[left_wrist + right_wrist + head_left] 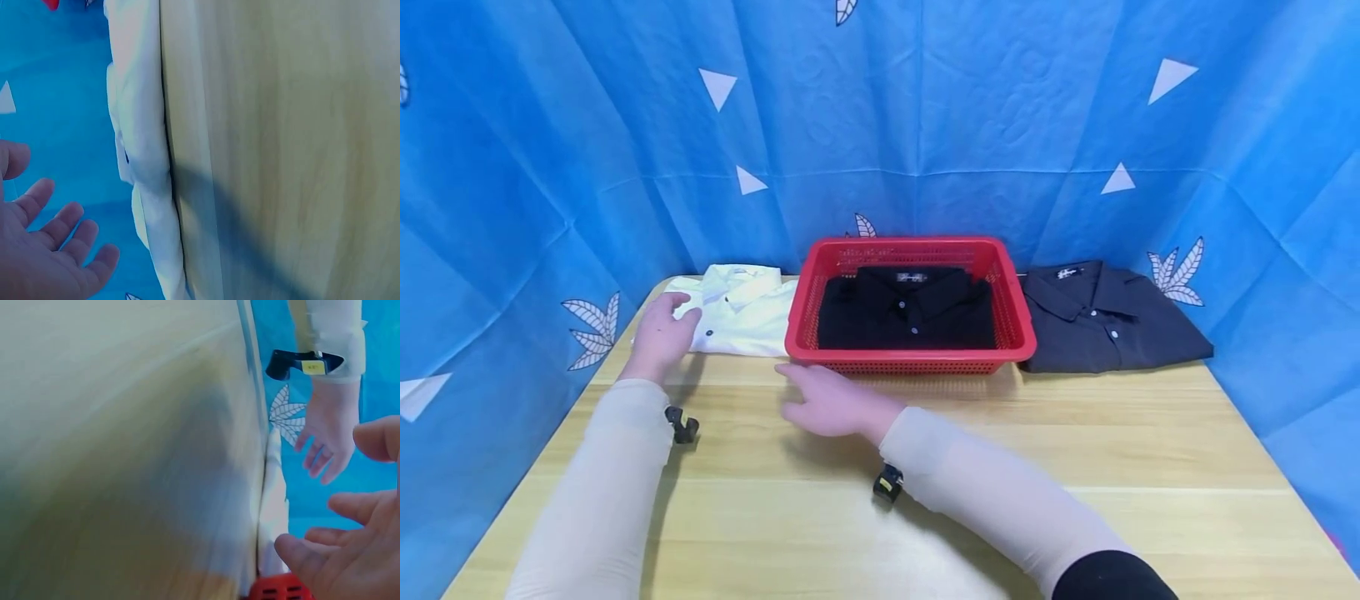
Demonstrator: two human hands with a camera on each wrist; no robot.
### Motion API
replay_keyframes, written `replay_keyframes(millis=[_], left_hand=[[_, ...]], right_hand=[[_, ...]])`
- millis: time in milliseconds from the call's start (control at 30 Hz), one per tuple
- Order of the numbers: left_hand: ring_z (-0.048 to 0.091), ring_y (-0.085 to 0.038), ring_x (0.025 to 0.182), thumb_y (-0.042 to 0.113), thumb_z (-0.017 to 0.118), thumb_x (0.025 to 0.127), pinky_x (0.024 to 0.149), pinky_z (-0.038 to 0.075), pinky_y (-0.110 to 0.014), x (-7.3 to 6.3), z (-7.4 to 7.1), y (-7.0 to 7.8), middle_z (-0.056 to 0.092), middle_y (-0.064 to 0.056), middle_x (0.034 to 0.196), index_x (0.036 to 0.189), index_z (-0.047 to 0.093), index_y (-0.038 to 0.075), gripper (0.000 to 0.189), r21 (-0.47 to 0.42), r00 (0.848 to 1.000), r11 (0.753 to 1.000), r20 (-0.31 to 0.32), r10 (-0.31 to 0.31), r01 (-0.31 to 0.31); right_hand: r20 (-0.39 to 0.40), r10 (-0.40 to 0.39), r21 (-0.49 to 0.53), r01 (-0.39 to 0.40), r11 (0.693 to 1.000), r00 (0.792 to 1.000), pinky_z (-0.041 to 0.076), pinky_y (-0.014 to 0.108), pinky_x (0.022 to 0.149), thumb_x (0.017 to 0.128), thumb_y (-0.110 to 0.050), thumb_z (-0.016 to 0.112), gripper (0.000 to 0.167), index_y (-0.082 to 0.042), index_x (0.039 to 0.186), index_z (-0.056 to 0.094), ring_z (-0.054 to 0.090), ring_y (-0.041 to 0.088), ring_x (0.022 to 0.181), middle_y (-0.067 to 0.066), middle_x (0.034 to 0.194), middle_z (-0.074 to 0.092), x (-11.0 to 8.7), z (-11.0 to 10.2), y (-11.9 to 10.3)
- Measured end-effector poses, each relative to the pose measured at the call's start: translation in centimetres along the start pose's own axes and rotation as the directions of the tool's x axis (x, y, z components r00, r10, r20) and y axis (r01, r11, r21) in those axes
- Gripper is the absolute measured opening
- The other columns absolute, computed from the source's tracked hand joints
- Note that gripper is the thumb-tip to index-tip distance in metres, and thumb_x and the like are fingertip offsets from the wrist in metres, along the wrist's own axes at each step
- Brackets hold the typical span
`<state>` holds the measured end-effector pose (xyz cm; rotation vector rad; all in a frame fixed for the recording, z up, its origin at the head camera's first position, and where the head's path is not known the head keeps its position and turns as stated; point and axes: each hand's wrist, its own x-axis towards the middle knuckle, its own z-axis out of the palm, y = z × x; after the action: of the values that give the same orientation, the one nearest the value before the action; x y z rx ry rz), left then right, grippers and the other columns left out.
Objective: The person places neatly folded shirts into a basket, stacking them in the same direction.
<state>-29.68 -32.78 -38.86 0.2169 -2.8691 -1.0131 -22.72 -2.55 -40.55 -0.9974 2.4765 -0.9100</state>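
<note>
A folded white shirt (747,317) with dark buttons lies at the table's back left. Just over its left end hovers my left hand (664,332), fingers loosely spread; in the left wrist view this hand (50,244) has nothing between its fingers and stands apart from the shirt (140,94). My right hand (831,400) hangs above the table in front of the red basket (910,358), its fingers pointing left toward the white shirt and holding nothing. Inside the basket sits a folded black shirt (910,312) with its collar at the back.
To the basket's right lies a folded dark grey shirt (1108,325), close to its wall. A blue patterned curtain (917,108) encloses the back and both sides of the wooden table (775,500). Each wrist bears a small black camera (887,483).
</note>
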Motion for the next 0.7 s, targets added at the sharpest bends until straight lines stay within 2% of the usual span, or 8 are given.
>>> replay_keyframes(millis=[200, 333, 400, 500, 700], left_hand=[[0.022, -0.054, 0.143, 0.049, 0.033, 0.106, 0.112, 0.023, -0.067, 0.6, -0.7, -1.0, 0.019, -0.034, 0.159, 0.157, 0.022, -0.004, 0.074, 0.042, 0.992, 0.993, 0.056, -0.111, 0.109], [0.021, -0.054, 0.143, 0.048, 0.035, 0.106, 0.111, 0.024, -0.068, 0.9, -0.7, -1.9, 0.017, -0.034, 0.159, 0.159, 0.017, -0.003, 0.075, 0.055, 0.977, 0.981, 0.093, -0.192, 0.188], [0.019, -0.055, 0.143, 0.048, 0.035, 0.106, 0.111, 0.023, -0.069, 1.0, -0.7, -2.4, 0.015, -0.034, 0.159, 0.159, 0.015, -0.002, 0.076, 0.063, 0.970, 0.975, 0.105, -0.219, 0.213], [0.017, -0.056, 0.144, 0.049, 0.035, 0.105, 0.112, 0.021, -0.069, 1.1, -0.9, -3.1, 0.013, -0.035, 0.160, 0.159, 0.012, -0.003, 0.078, 0.069, 0.962, 0.970, 0.125, -0.242, 0.234], [0.012, -0.058, 0.143, 0.051, 0.034, 0.104, 0.113, 0.017, -0.069, 1.1, -1.4, -4.4, 0.009, -0.037, 0.159, 0.158, 0.007, -0.007, 0.084, 0.117, 0.951, 0.964, 0.170, -0.257, 0.240]], right_hand=[[-0.060, 0.090, 0.128, -0.081, 0.988, 0.994, 0.040, 0.031, 0.107, 0.100, -0.033, 0.055, 0.067, -0.018, 0.160, 0.030, 0.049, 0.010, 0.124, -0.005, 0.158, 0.039, 2.2, 1.3, -0.8], [-0.132, 0.171, 0.237, -0.136, 0.962, 0.976, 0.038, 0.032, 0.110, 0.099, -0.031, 0.055, 0.066, -0.021, 0.160, 0.032, 0.048, 0.008, 0.122, -0.007, 0.156, 0.042, 3.3, 2.2, -1.3], [-0.157, 0.204, 0.291, -0.152, 0.945, 0.966, 0.039, 0.034, 0.110, 0.098, -0.029, 0.055, 0.067, -0.021, 0.160, 0.032, 0.052, 0.011, 0.117, -0.006, 0.154, 0.044, 3.7, 2.6, -1.4], [-0.183, 0.256, 0.360, -0.178, 0.916, 0.949, 0.040, 0.035, 0.107, 0.096, -0.028, 0.056, 0.067, -0.023, 0.159, 0.034, 0.051, 0.014, 0.113, -0.006, 0.153, 0.046, 4.3, 3.1, -1.5], [-0.215, 0.353, 0.468, -0.222, 0.856, 0.911, 0.042, 0.037, 0.099, 0.095, -0.029, 0.059, 0.069, -0.026, 0.159, 0.034, 0.046, 0.017, 0.121, -0.006, 0.156, 0.041, 5.4, 3.8, -1.6]])
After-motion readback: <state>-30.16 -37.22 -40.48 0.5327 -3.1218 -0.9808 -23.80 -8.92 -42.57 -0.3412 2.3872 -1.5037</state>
